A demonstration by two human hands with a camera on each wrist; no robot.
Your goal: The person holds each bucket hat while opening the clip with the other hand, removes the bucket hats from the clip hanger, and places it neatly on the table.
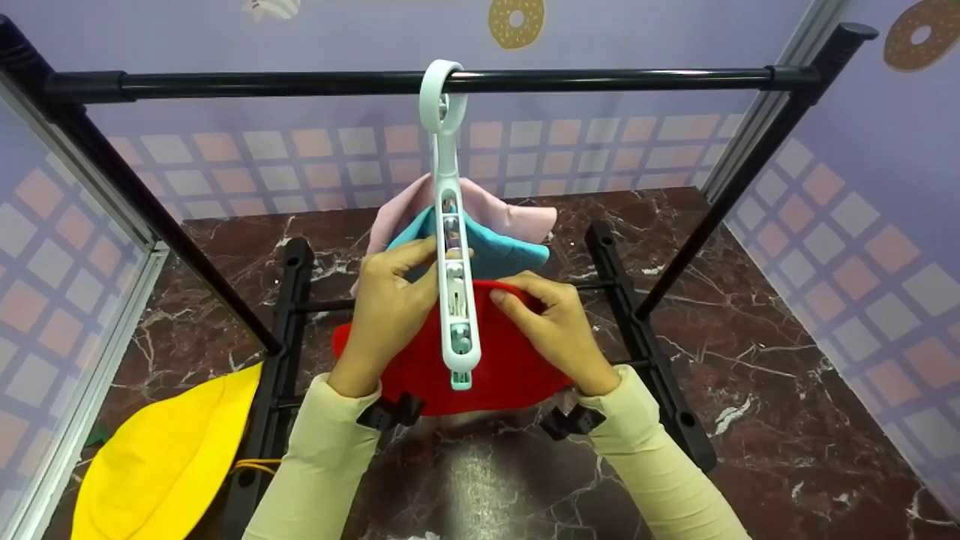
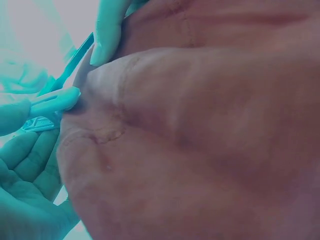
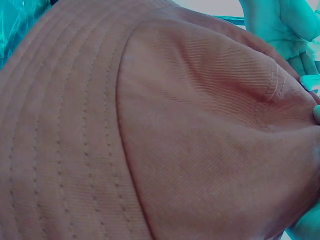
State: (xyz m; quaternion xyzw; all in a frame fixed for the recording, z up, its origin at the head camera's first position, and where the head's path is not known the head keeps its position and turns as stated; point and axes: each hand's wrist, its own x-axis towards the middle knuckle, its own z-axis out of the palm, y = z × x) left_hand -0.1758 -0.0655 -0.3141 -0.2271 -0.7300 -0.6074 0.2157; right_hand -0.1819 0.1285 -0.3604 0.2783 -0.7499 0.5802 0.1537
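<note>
A mint-white clip hanger (image 1: 447,161) hangs by its ring from the black rail, pointing towards me. Below its near half is a red bucket hat (image 1: 510,360), crown up, with stitched rows on its brim in the right wrist view. My right hand (image 1: 555,322) pinches the hat's upper edge between thumb and fingers, right of the hanger. On the other side, my left hand (image 1: 390,307) has thumb and forefinger at the hanger. The left wrist view shows it pinching a pale clip (image 2: 55,102) against the folded hat cloth (image 2: 175,125).
Behind the red hat, a blue hat (image 1: 499,251) and a pink hat (image 1: 525,217) hang under the hanger's far part. A yellow hat (image 1: 165,457) lies at the lower left, by the rack's black foot (image 1: 289,322). The black rail (image 1: 600,80) crosses above, with slanted posts at both sides.
</note>
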